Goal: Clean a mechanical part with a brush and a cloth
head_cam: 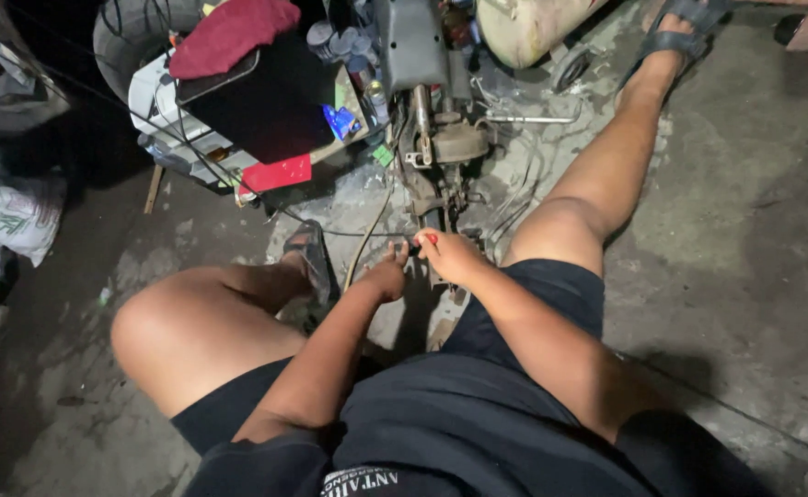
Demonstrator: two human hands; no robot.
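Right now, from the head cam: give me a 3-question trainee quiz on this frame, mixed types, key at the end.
1. True or false: both hands meet at the lower end of the greasy metal assembly lying on the concrete floor.
2. Multiple choice: what shows at the right hand? A) a small red-tipped item B) a yellow hammer C) a blue rag
3. Fill in: the left hand is beside a grey ____ on the person's left foot.

Key
1. True
2. A, the red-tipped item sits at the fingertips; what it is cannot be told.
3. sandal
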